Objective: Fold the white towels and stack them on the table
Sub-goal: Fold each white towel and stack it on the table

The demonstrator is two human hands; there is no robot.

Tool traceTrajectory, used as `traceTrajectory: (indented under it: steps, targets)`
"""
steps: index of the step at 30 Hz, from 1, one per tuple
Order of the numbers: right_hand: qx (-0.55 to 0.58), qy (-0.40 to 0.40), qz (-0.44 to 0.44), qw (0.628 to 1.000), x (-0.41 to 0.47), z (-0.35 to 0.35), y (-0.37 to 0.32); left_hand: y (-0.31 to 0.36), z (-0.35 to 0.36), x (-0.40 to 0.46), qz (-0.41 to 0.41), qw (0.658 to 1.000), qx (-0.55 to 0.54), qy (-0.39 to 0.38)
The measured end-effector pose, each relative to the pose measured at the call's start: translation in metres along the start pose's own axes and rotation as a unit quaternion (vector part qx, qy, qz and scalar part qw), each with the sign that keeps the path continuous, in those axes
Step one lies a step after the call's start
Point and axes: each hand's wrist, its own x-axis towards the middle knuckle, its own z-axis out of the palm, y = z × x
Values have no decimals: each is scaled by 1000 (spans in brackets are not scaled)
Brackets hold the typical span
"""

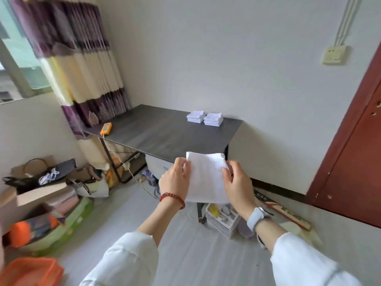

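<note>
I hold a white towel (206,178) up in the air in front of the dark grey table (160,133). My left hand (175,178) grips its left edge and my right hand (237,182) grips its right edge, fingers curled over the cloth. The towel hangs flat between them, partly folded. Two stacks of folded white towels (195,116) (213,119) sit side by side at the table's far right corner by the wall.
An orange device (106,128) with a cord lies at the table's left edge. Boxes, bags and a green bin (61,223) crowd the floor at left. An orange basket (31,273) is at bottom left. A white crate (222,219) stands under the table. A red door (354,162) is at right.
</note>
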Motion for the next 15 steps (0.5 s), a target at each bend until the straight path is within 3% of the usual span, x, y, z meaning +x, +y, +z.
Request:
traceTrajectory:
  steps: [5,15]
  targets:
    - [48,-50,5,998,135,108,3,-50,18,151,-45,999,-12,0]
    - [120,-175,139,967,323,303,10,-183,62,384,-118,991,-64,-17]
